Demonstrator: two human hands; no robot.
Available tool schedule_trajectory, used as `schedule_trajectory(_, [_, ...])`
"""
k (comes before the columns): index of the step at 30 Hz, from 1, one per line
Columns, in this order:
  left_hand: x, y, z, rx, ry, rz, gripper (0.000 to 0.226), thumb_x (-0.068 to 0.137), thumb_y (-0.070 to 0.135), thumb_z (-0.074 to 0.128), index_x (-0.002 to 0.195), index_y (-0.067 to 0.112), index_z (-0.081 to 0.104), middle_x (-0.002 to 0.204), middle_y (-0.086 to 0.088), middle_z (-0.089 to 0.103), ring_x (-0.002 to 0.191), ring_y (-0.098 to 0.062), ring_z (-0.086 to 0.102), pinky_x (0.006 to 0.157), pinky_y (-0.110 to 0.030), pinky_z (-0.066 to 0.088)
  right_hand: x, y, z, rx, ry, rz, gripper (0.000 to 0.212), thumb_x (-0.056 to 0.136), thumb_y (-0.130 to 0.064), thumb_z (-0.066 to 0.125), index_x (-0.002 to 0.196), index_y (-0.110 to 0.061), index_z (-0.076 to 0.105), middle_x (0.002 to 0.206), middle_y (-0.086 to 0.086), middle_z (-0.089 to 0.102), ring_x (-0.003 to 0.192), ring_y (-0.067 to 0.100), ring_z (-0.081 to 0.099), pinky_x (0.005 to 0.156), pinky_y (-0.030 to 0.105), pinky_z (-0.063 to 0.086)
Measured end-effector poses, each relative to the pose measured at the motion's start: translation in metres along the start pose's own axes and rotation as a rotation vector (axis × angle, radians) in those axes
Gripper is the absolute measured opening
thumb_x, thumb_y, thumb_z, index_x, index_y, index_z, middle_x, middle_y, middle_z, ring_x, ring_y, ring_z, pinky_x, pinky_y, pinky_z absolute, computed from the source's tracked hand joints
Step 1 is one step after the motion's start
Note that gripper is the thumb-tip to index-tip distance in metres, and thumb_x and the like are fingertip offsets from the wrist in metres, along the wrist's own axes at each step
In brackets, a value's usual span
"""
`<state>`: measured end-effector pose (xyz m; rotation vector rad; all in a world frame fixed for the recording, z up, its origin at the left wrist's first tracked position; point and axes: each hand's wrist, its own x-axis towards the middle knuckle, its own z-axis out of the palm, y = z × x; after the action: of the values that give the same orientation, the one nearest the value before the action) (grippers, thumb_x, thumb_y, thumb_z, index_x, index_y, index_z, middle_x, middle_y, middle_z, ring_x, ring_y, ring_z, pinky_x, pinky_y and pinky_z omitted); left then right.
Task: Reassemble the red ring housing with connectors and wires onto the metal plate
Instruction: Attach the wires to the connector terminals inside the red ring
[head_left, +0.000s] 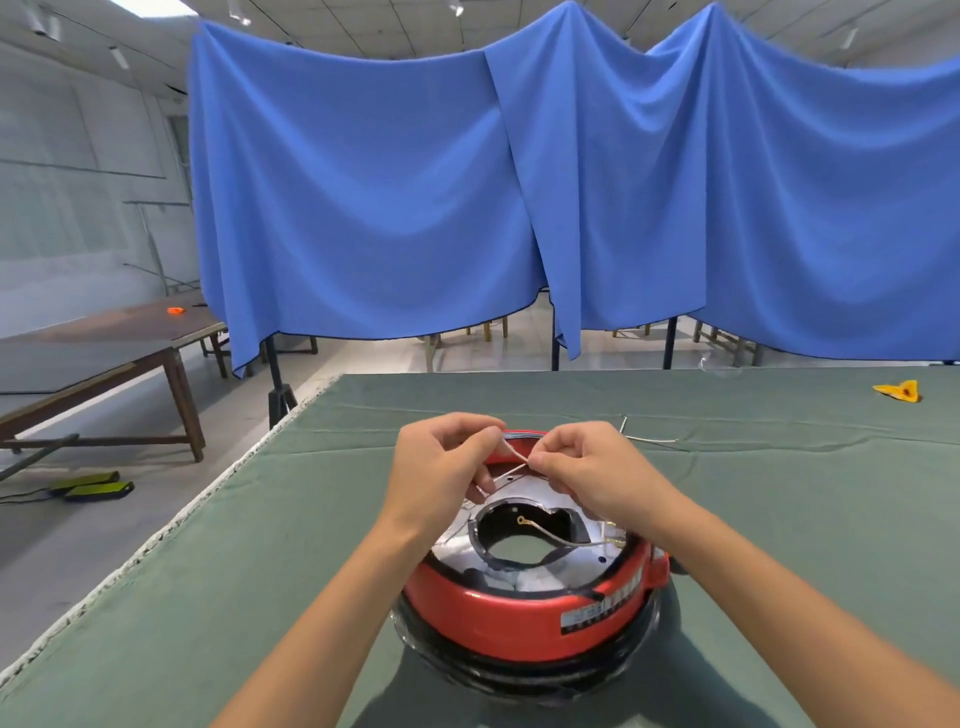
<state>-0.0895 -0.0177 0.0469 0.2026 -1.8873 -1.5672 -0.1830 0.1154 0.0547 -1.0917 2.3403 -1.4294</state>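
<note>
The left hand (441, 462) and the right hand (587, 467) meet above the far rim of the red ring housing (524, 618), each pinching a thin pale wire (511, 460) between thumb and fingertips; the fingers of both are curled tight on it. The housing sits near the middle of the green-covered desk (260, 545), with the metal plate (540, 491) seated inside it, round a dark central opening. A second wire with a ring terminal (521, 519) lies across that opening, running to the right side of the housing.

The likely trouble is a pull too hard on the pinched wire, which could tear it from its connector, or a wire trapped under the plate's edge once things are pressed home.

Counted: two hands, one housing, one plate, two wires at the housing, a third wire (652, 440) loose on the desk beyond, and one yellow object (898, 391) far right.
</note>
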Motion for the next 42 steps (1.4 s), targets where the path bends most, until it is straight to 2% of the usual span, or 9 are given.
schedule_trajectory(5, [0.013, -0.008, -0.007, 0.062, 0.049, -0.03, 0.016, 0.088, 0.002, 0.06, 0.077, 0.005, 0.071, 0.064, -0.006, 0.071, 0.037, -0.013, 0.051, 0.037, -0.022, 0.045, 0.018, 0.004, 0.003, 0.041, -0.013, 0.029, 0.016, 0.087, -0.016, 0.063, 0.071, -0.015, 0.064, 0.043, -0.007, 0.055, 0.034, 0.002, 0.041, 0.038, 0.014, 0.032])
schedule_trajectory(8, [0.013, -0.015, -0.011, 0.129, 0.103, -0.036, 0.019, 0.086, 0.002, 0.061, 0.072, 0.007, 0.071, 0.063, -0.007, 0.07, 0.036, -0.013, 0.049, 0.036, -0.021, 0.041, 0.026, 0.003, 0.004, -0.242, 0.063, -0.032, 0.011, 0.083, -0.027, 0.064, 0.072, -0.025, 0.064, 0.064, -0.011, 0.066, 0.064, 0.003, 0.061, 0.06, 0.025, 0.048])
schedule_trajectory(10, [0.009, -0.018, -0.012, 0.215, 0.106, -0.005, 0.021, 0.085, 0.003, 0.062, 0.068, 0.011, 0.071, 0.06, -0.004, 0.069, 0.036, -0.012, 0.05, 0.036, -0.021, 0.041, 0.029, -0.003, 0.005, -0.431, 0.068, -0.102, 0.009, 0.081, -0.031, 0.062, 0.072, -0.031, 0.063, 0.07, -0.016, 0.063, 0.078, 0.008, 0.062, 0.071, 0.03, 0.05])
schedule_trajectory(14, [0.004, -0.019, -0.01, 0.256, 0.148, 0.047, 0.022, 0.085, 0.006, 0.065, 0.067, 0.017, 0.072, 0.057, 0.0, 0.068, 0.041, -0.01, 0.056, 0.042, -0.018, 0.043, 0.031, -0.011, 0.013, -0.272, 0.017, -0.179, 0.017, 0.079, -0.022, 0.059, 0.069, -0.035, 0.064, 0.071, -0.016, 0.066, 0.074, 0.002, 0.062, 0.07, 0.029, 0.052])
schedule_trajectory(20, [0.003, -0.015, -0.014, 0.032, 0.221, -0.005, 0.015, 0.082, 0.004, 0.069, 0.068, 0.01, 0.072, 0.055, -0.004, 0.068, 0.048, -0.008, 0.059, 0.047, -0.015, 0.047, 0.03, -0.003, 0.027, -0.013, -0.088, -0.198, 0.012, 0.081, -0.017, 0.065, 0.075, -0.026, 0.07, 0.068, -0.007, 0.072, 0.068, 0.002, 0.066, 0.075, 0.029, 0.055])
schedule_trajectory(25, [0.001, -0.012, -0.019, -0.032, 0.167, -0.013, 0.016, 0.083, 0.003, 0.066, 0.07, 0.008, 0.073, 0.058, -0.008, 0.067, 0.053, -0.013, 0.06, 0.053, -0.018, 0.051, 0.031, -0.003, 0.033, 0.155, -0.126, -0.219, 0.014, 0.086, -0.018, 0.068, 0.072, -0.023, 0.069, 0.057, -0.006, 0.064, 0.052, 0.001, 0.056, 0.058, 0.022, 0.046])
schedule_trajectory(30, [0.0, -0.011, -0.022, -0.054, 0.168, -0.028, 0.031, 0.086, -0.005, 0.052, 0.068, 0.008, 0.073, 0.055, -0.008, 0.065, 0.052, -0.013, 0.06, 0.053, -0.018, 0.05, 0.029, -0.001, 0.034, 0.145, -0.107, -0.243, 0.019, 0.087, -0.013, 0.066, 0.072, -0.024, 0.067, 0.057, -0.007, 0.063, 0.052, 0.001, 0.054, 0.055, 0.018, 0.045])
schedule_trajectory(35, [-0.009, -0.014, -0.014, 0.135, 0.169, 0.124, 0.016, 0.071, 0.006, 0.06, 0.068, 0.014, 0.074, 0.06, -0.001, 0.07, 0.059, -0.017, 0.068, 0.061, -0.031, 0.057, 0.027, 0.002, 0.033, 0.152, -0.219, -0.256, 0.018, 0.092, -0.006, 0.059, 0.08, -0.015, 0.068, 0.06, -0.007, 0.061, 0.054, 0.003, 0.055, 0.054, 0.012, 0.041])
schedule_trajectory(42, [-0.011, -0.021, -0.016, 0.139, 0.151, 0.149, 0.016, 0.069, 0.013, 0.062, 0.07, 0.024, 0.073, 0.066, 0.001, 0.073, 0.065, -0.016, 0.071, 0.065, -0.03, 0.057, 0.025, 0.002, 0.033, 0.067, -0.271, -0.203, 0.022, 0.097, -0.013, 0.051, 0.081, -0.021, 0.064, 0.062, -0.009, 0.06, 0.062, 0.007, 0.057, 0.06, 0.023, 0.047])
